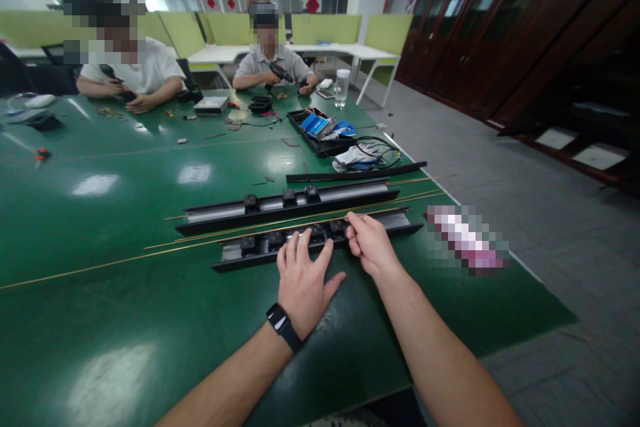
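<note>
My left hand (303,280), with a black watch at the wrist, has its fingers spread over the near black channel-shaped rail (231,253). Its fingertips lie at the rail and the long thin brass-coloured rod (75,272). Thumb and forefinger of my right hand (371,241) are pinched on that rod above the rail's right part. From there the rod stretches left, out of view. Several small black blocks (249,244) sit inside the near rail, some partly hidden by my fingers. Behind it lies a second black rail (225,211) holding black blocks, with more thin rods alongside.
A narrow black strip (357,172), gloves with a black cable (357,157) and a black tray (320,145) with blue items lie farther back. A pixelated pink item (467,240) is at right. Two people (135,77) sit across the green table (125,320), handling tools.
</note>
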Action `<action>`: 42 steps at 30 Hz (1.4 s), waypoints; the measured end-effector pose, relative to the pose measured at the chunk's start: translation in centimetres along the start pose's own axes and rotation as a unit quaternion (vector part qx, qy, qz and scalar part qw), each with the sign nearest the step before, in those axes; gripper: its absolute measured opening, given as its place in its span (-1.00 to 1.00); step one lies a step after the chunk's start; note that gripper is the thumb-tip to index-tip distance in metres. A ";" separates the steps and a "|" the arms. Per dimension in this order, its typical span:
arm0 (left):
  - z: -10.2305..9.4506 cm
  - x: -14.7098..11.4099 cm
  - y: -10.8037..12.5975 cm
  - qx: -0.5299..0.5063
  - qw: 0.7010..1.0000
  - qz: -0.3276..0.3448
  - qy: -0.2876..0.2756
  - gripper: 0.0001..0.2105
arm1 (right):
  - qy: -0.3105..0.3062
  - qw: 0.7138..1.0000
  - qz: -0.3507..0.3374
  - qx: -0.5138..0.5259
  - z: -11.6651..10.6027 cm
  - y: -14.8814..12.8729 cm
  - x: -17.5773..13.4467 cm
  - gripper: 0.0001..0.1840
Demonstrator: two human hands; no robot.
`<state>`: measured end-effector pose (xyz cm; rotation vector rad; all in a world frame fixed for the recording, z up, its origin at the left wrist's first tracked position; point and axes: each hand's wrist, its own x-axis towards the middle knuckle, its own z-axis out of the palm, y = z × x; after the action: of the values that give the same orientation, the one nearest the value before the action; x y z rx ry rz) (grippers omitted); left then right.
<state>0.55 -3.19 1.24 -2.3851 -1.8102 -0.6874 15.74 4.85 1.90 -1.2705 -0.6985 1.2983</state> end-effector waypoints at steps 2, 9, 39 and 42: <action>0.3 0.1 -0.1 0.003 1.000 -0.002 0.001 -0.42 | -0.001 1.000 -0.001 -0.001 0.0 0.0 0.0 -0.77; 0.8 0.5 -0.2 0.024 1.000 0.000 -0.012 -0.33 | -0.004 1.000 -0.010 -0.006 -0.1 0.1 0.0 -0.74; 1.3 1.0 -0.2 0.022 0.999 -0.024 -0.013 -0.25 | -0.001 1.000 -0.010 -0.006 -0.1 0.2 0.0 -0.67; 1.3 1.1 -0.2 0.021 0.999 -0.022 -0.013 -0.26 | -0.001 1.000 -0.011 -0.006 -0.1 0.2 0.0 -0.67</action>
<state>1.01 -1.73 0.46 -2.3437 -1.8735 -0.6192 15.77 4.76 1.67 -1.2688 -0.7212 1.2790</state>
